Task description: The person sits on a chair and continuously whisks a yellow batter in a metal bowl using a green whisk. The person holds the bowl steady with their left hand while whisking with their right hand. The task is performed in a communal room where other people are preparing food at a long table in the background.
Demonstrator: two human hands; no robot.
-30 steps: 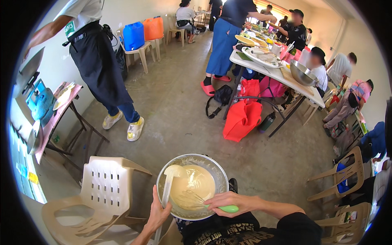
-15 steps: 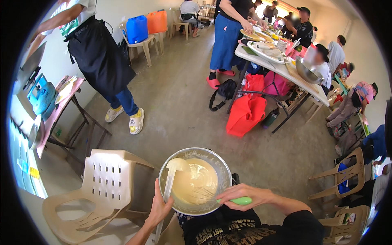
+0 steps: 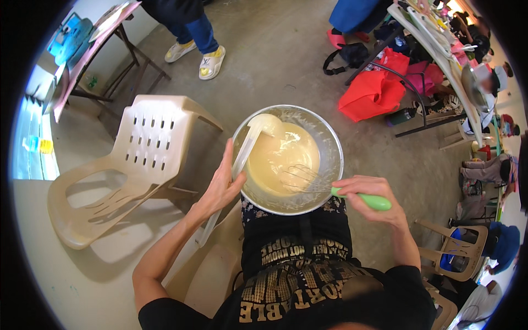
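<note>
On my lap rests a metal mixing bowl [image 3: 332, 140] of smooth, pale yellow batter [image 3: 275, 157]. My left hand [image 3: 223, 184] grips the bowl's left rim together with the long handle of a whitish ladle [image 3: 250, 140]. The ladle's cup lies against the far left inner side, coated in batter, and its handle sticks out past my wrist. In my right hand [image 3: 377, 195] is a wire whisk [image 3: 375, 202], held by its light green handle over the right rim. The whisk's wires dip into the batter.
A beige plastic chair [image 3: 148, 135] stands at my left. Beyond it are a side table [image 3: 82, 66] and a blue gas tank [image 3: 77, 41]. At far right, a red bag [image 3: 374, 96] sits beneath a long table [image 3: 440, 66]. A person in yellow-white slides [image 3: 212, 63] stands ahead.
My view has tipped downward, so the bowl and both hands sit higher in the picture. Both grips stay the same, and the whisk remains in the batter.
</note>
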